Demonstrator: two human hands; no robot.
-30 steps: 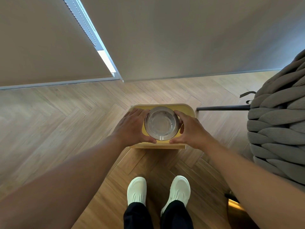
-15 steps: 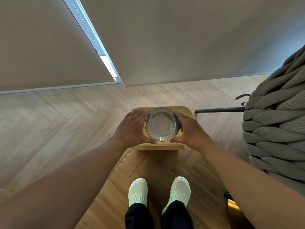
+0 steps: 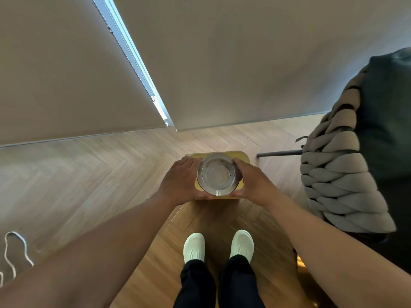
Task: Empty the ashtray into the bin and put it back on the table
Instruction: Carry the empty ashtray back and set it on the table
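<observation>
A round glass ashtray (image 3: 218, 174) is held upright between both hands, directly above a yellow bin (image 3: 241, 157) that stands on the wooden floor. My left hand (image 3: 181, 181) grips the ashtray's left rim and my right hand (image 3: 252, 182) grips its right rim. A few dark specks show inside the bowl. Most of the bin's opening is hidden behind the ashtray and my hands.
A chair with thick grey woven cords (image 3: 340, 174) and a dark leg (image 3: 280, 153) stands close on the right. Roller blinds (image 3: 222, 63) reach the floor ahead. A white cord (image 3: 15, 252) lies at far left. My white shoes (image 3: 219, 246) stand just behind the bin.
The view has tilted and shifted slightly, so the chair sits nearer the frame. Both hands keep the ashtray over the bin, almost unmoved.
</observation>
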